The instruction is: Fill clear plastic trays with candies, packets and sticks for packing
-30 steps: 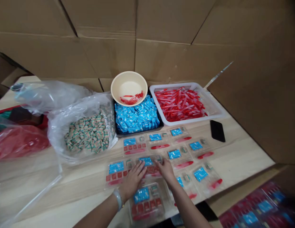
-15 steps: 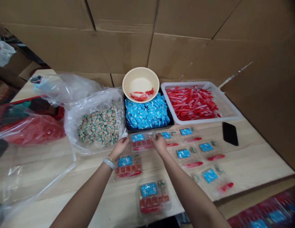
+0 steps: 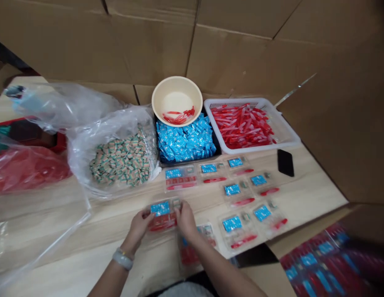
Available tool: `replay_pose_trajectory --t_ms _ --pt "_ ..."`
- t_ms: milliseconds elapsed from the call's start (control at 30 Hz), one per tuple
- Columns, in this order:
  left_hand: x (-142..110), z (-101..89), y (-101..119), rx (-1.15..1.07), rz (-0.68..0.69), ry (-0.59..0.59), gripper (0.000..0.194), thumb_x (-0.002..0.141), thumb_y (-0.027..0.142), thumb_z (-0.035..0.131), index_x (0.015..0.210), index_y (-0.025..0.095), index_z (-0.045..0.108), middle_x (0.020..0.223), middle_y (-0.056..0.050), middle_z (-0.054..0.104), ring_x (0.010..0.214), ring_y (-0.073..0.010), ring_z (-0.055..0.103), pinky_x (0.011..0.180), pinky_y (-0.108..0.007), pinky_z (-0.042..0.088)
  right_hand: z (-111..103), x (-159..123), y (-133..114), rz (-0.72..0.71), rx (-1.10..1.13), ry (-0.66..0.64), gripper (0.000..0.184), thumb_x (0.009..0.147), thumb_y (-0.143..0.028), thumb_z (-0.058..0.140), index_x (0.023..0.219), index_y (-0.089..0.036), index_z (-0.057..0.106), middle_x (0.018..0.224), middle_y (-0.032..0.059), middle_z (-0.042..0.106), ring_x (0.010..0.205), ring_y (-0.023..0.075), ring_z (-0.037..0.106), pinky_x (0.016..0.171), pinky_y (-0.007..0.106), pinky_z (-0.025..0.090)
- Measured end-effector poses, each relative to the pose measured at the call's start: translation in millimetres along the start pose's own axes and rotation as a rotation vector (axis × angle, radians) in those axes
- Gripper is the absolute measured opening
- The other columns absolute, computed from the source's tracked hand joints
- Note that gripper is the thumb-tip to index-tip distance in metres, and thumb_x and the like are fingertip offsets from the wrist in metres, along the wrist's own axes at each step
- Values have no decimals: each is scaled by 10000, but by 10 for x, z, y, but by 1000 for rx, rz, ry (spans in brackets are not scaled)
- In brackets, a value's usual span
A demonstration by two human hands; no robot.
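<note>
while both hands close on 1 clear blister pack (image 3: 162,215), the pack sits just above the near part of a pale wooden table (image 3: 204,202), left of centre in view. the left hand (image 3: 137,229) holds its left end and the right hand (image 3: 185,220) its right end, both narrowly closed on the plastic. the pack's long axis runs side to side, rising slightly to the right; its blue sachet and small clear cell lie along the far side, with red contents nearer the person. a 2nd pack (image 3: 194,243) lies just beyond the right hand, partly under the right forearm. open wood remains left of the hands, up to a plastic bag of green-and-tan packets (image 3: 119,163), and a narrow strip separates the held pack from the row beyond. 7 more packs lie farther right, towards the table's right edge, where an open carton of red-and-blue packs (image 3: 315,264) sits below. a white basket (image 3: 284,138), a beige bowl (image 3: 176,84), a dark tray (image 3: 188,161) and a black phone (image 3: 285,162) stand along the far side.
</note>
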State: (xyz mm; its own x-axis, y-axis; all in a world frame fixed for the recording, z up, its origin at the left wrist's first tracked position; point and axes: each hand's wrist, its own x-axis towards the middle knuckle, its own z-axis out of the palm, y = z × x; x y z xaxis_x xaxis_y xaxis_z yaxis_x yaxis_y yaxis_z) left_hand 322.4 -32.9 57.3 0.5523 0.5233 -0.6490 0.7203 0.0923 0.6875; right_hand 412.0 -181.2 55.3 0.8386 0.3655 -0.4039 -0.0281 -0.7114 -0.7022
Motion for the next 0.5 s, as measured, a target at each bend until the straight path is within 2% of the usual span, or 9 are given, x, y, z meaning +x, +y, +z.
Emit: replay_pose_trajectory --t_ms 100,167,233,300,367,433,500 --pt "-317 -86 26 -105 -9 -211 448 590 487 585 824 106 610 811 -75 647 804 -214 581 745 -316 439 -1 -341 128 20 226 45 155 742 -219 464 881 -165 505 864 59 555 815 179 510 748 302 395" --pt "-562 -77 -15 -121 -36 -275 434 601 494 589 826 124 617 804 -65 651 808 -213 581 740 -314 443 -134 -609 232 65 320 51 193 738 -255 485 919 -187 491 847 37 556 796 173 518 736 300 408" --pt "-763 41 -95 -119 -53 -318 421 602 501 589 804 133 621 780 -62 652 787 -214 584 721 -314 451 -320 -854 358 116 382 62 283 741 -293 495 1008 -198 477 861 38 571 815 185 530 756 318 415" --pt "-881 256 -195 -91 -30 -327 401 587 504 596 745 136 619 733 -61 649 744 -218 587 696 -318 458 -515 -1014 505 126 406 70 322 748 -329 495 1047 -208 487 903 55 584 862 212 533 790 349 412" --pt "-924 515 -293 -44 9 -304 382 566 499 602 688 137 605 696 -68 643 705 -229 589 679 -335 464 -675 -1061 668 108 359 97 296 735 -349 514 999 -216 534 933 78 586 895 244 526 810 381 404" --pt "-922 757 -379 5 41 -221 382 532 485 621 681 135 593 708 -84 643 720 -252 592 701 -365 464 -759 -1022 832 109 258 166 241 698 -344 550 900 -216 579 937 102 582 924 280 511 837 418 382" --pt "-908 937 -453 13 48 -117 434 507 472 640 762 125 590 771 -99 645 783 -271 593 746 -389 458 -747 -960 974 129 193 226 207 671 -342 568 833 -217 597 926 115 583 946 303 497 864 447 356"
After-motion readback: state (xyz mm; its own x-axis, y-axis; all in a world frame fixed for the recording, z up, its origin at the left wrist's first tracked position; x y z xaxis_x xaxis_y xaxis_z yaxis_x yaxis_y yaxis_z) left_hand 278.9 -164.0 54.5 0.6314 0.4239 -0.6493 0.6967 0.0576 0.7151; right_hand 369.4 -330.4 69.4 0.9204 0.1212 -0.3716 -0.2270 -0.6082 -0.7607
